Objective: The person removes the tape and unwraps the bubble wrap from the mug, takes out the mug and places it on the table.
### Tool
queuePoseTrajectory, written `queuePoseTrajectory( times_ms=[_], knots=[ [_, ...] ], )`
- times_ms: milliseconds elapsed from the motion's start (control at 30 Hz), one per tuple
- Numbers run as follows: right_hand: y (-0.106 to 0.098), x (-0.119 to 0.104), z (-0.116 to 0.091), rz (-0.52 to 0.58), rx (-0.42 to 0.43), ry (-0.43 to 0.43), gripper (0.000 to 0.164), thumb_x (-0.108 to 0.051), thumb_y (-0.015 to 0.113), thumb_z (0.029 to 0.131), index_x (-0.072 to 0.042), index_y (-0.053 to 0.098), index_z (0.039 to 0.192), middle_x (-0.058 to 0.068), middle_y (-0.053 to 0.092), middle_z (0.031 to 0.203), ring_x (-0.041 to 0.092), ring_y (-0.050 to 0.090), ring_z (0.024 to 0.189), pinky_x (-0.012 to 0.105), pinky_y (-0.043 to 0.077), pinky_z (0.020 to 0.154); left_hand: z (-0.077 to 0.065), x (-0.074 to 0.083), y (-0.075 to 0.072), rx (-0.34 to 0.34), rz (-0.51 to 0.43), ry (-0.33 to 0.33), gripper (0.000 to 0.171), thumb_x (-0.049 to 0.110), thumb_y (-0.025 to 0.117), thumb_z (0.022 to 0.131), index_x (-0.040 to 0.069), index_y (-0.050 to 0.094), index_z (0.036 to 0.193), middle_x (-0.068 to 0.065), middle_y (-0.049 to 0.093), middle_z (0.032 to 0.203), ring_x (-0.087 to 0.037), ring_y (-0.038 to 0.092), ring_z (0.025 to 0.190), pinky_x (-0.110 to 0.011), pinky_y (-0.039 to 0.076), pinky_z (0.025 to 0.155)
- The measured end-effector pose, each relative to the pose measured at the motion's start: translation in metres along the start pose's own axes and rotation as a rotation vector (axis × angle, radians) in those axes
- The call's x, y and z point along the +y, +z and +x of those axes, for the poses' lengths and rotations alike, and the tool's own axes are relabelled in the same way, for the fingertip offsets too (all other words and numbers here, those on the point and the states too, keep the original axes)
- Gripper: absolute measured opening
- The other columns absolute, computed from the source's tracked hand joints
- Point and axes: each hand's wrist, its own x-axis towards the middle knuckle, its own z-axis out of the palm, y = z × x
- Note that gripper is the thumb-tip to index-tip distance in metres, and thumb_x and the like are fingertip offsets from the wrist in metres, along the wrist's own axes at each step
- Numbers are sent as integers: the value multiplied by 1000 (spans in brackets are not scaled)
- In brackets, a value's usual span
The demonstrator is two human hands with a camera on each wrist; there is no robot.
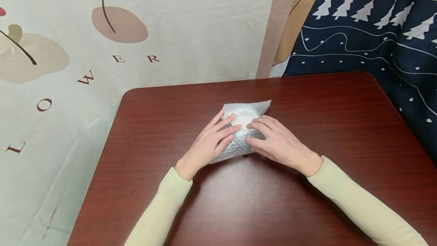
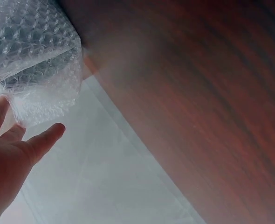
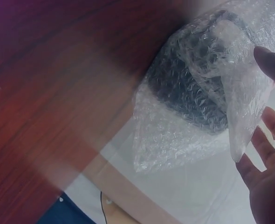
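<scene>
A bubble-wrapped bundle [image 1: 235, 147] sits near the middle of the table, a pointed corner of wrap sticking out at its far right. Through the plastic in the right wrist view a dark object [image 3: 189, 98] shows; its kind is hidden. On the bundle's left side rests my left hand [image 1: 209, 139], its fingers spread and fairly straight. My right hand [image 1: 278, 141] touches the right side with fingers lightly bent. The right wrist view shows its thumb and fingers apart, beside a loose flap of bubble wrap [image 3: 244, 107].
The dark red wooden table [image 1: 341, 124] has rounded far corners. Behind it hangs a pale cloth [image 1: 205, 41] with printed leaves and letters. A navy cloth [image 1: 358, 44] with white trees hangs at the right.
</scene>
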Motion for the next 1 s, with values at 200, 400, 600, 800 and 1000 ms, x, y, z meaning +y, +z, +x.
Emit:
queuePoseTrajectory(
  times_ms=[200,400,600,800,1000],
  knots=[
    [0,1,0,11,24,-32,33,-11,85,86,-15,72,116,14,64,127,38,55,127,52,43,113,0,-1,1,3,-8,2,37,25,56,108,19,64,144,-4,45,160,-31,21,157,-43,26,125],
    [1,1,-1,15,40,-52,32,-11,85,85,-15,72,115,13,65,126,40,56,126,54,44,110,0,-1,1,3,-14,3,37,25,55,109,19,64,144,-5,45,160,-31,21,157,-44,26,125],
    [1,1,0,-4,7,-42,34,-13,85,86,-15,70,117,11,64,127,37,56,127,53,40,114,0,-1,1,3,-15,1,37,25,55,109,19,64,144,-5,45,160,-31,21,157,-42,25,125],
    [2,0,1,-50,-12,-31,32,-13,84,86,-15,70,116,10,64,126,37,56,128,52,41,114,0,-1,1,4,-20,1,37,24,55,109,18,64,144,-6,46,160,-32,23,156,-42,25,126],
    [4,2,1,-59,24,-52,34,-11,85,83,-15,70,114,10,64,126,38,57,125,54,46,108,0,-1,0,5,-20,-1,37,24,54,109,18,64,144,-7,45,160,-31,27,155,-42,24,126]
  ],
)
